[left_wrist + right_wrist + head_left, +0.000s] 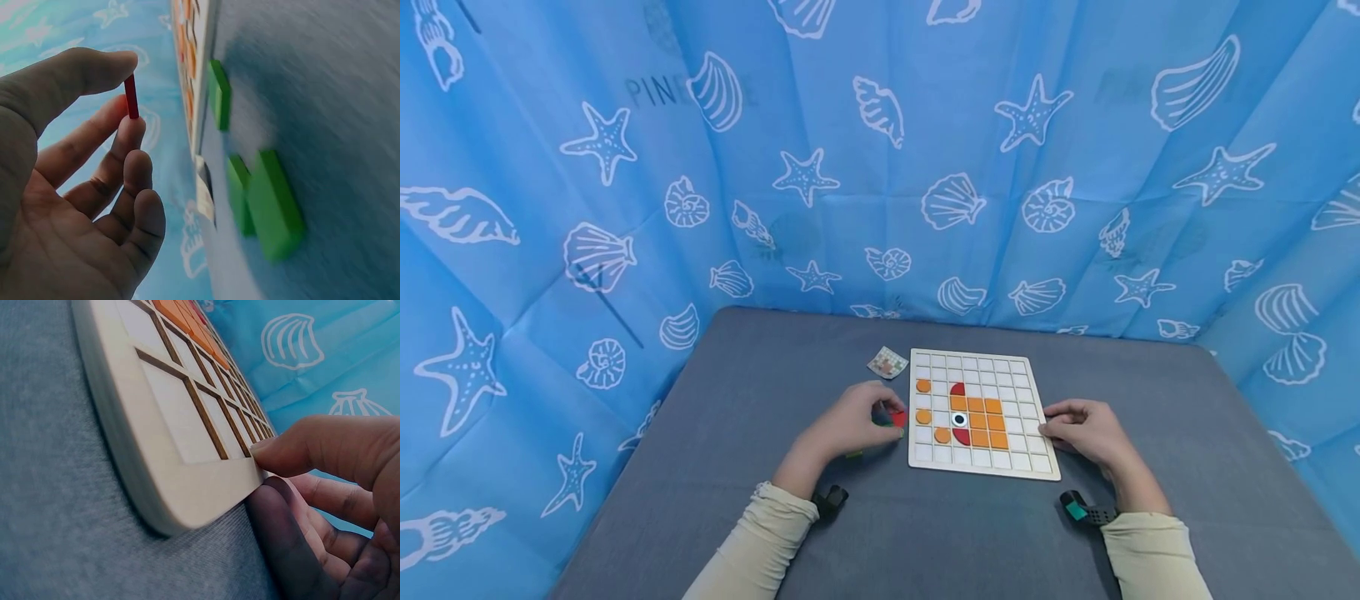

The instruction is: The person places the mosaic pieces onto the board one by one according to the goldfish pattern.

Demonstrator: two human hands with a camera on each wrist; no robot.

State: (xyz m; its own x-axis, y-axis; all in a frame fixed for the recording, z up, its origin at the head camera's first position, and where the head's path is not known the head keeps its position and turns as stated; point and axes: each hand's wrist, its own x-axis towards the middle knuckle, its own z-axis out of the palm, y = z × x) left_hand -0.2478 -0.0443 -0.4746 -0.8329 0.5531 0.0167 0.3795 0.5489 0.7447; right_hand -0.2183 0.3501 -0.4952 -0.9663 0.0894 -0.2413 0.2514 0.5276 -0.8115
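My left hand (856, 418) is just off the left edge of the grid board (985, 472), pinching a thin red tile (130, 97) between thumb and fingertips. Below it, several green tiles (275, 209) lie on the table. The board is pale wood with white squares. In it sit orange square tiles (977, 422), an eye tile (959, 420), red curved tiles (960, 437) above and below the eye, and orange round tiles (923, 416) toward the left. My right hand (1092, 431) grips the board's right edge, thumb on the rim and fingers against the side.
A small card (887, 363) with a coloured grid pattern lies by the board's upper left corner. The grey table (760, 367) ends at a blue curtain (850, 233) printed with shells and starfish. A strap with a dark device (1082, 508) is on each wrist.
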